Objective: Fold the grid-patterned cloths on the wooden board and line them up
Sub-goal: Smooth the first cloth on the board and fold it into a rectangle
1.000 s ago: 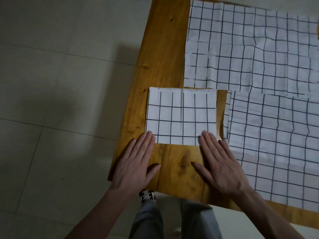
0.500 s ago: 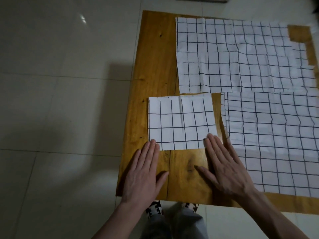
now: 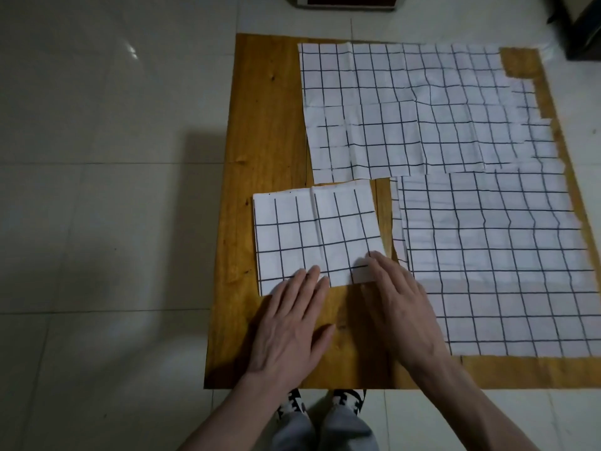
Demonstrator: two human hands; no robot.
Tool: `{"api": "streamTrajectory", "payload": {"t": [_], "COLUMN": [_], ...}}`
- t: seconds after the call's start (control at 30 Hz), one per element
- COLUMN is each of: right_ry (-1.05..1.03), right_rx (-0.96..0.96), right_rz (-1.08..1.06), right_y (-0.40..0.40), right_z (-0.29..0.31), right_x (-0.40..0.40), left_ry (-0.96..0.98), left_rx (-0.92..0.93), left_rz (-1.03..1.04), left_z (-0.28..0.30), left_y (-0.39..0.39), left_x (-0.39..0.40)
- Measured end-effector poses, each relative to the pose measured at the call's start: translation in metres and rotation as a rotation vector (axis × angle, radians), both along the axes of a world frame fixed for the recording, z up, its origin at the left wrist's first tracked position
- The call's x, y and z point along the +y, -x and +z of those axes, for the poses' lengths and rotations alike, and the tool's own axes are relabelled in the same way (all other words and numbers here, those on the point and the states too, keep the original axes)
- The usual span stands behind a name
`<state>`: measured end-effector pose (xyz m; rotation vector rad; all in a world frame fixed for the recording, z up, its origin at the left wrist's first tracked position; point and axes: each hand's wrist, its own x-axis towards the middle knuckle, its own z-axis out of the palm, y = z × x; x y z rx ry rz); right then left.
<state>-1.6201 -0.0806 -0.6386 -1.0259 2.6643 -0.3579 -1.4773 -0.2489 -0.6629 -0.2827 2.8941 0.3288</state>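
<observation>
A small folded grid cloth (image 3: 317, 234) lies on the near left part of the wooden board (image 3: 266, 131). My left hand (image 3: 292, 323) lies flat with straight fingers, its fingertips on the cloth's near edge. My right hand (image 3: 401, 310) is flat too, its fingertips pressing the cloth's near right corner. A large unfolded grid cloth (image 3: 422, 109) is spread over the far part of the board. Another unfolded grid cloth (image 3: 494, 262) covers the near right part.
The board rests on a pale tiled floor (image 3: 97, 190). My shoes (image 3: 325, 402) and trouser legs show below the board's near edge. A dark box (image 3: 348, 0) stands at the far edge of view, and dark furniture (image 3: 582, 24) fills the top right corner.
The view has tilted up, showing more of the board. My left hand has slid right along the folded cloth's near edge, and both hands now reach further onto it.
</observation>
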Motion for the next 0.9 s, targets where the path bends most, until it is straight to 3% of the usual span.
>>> {"api": "streamTrajectory", "payload": {"t": [0.17, 0.53, 0.73, 0.9], "right_ry": [0.029, -0.086, 0.036, 0.346], "right_rx": [-0.002, -0.202, -0.275, -0.403], "right_rz": [-0.256, -0.564, -0.599, -0.681], "right_y": [-0.004, 0.011, 0.013, 0.009], "right_z": [0.007, 0.017, 0.014, 0.015], "right_x": [-0.027, -0.056, -0.05, -0.042], "left_ry": [0.002, -0.036, -0.032, -0.037], "left_rx": [-0.009, -0.016, -0.037, -0.045], "left_rz": [0.019, 0.071, 0.086, 0.084], "left_z": [-0.001, 0.003, 0.006, 0.007], "left_y": [-0.004, -0.005, -0.003, -0.002], "left_x": [0.001, 0.006, 0.01, 0.011]}}
